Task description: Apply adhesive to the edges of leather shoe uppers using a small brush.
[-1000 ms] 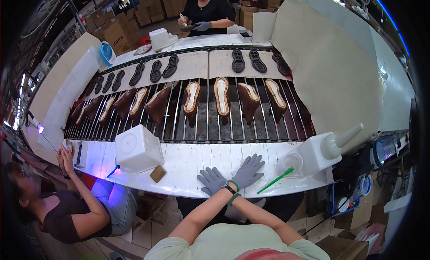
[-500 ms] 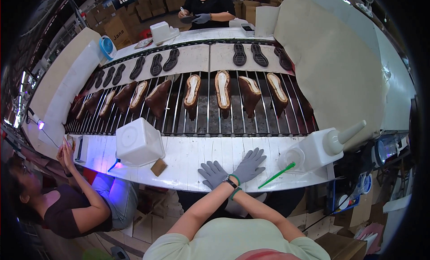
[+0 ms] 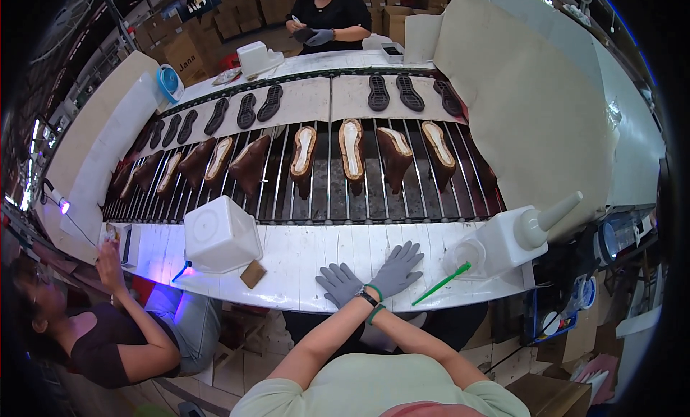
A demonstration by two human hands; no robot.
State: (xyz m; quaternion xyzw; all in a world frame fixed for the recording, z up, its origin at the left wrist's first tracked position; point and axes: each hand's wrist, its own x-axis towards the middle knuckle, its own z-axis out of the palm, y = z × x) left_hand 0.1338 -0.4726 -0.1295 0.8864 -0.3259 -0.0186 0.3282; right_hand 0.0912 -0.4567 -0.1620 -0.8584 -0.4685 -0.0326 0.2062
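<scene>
My forearms are crossed at the wrists, the left one on top. My left hand point(image 3: 397, 269), in a grey glove with a green cuff, lies to the right on the white ledge, palm down, fingers spread. My right hand point(image 3: 339, 282), gloved alike, rests flat to the left of it, fingers apart. Neither hand holds anything. Right of my left hand lies a green-handled brush point(image 3: 442, 282), its end at a white plastic container point(image 3: 496, 243) with a spout. Left of my right hand are a small brown block point(image 3: 253, 274) and a white plastic container point(image 3: 221, 234).
Beyond the ledge, metal rollers point(image 3: 327, 194) carry several brown shoe uppers point(image 3: 351, 151) with pale undersides upward. Black soles point(image 3: 379, 93) lie on a pale shelf behind. One co-worker point(image 3: 122, 338) sits at the left; another point(image 3: 330, 18) stands across, holding a dark sole.
My hands stay crossed and flat. The view has shifted slightly. The shoe uppers and soles look nearly unchanged in place; the left co-worker's hands have moved a little.
</scene>
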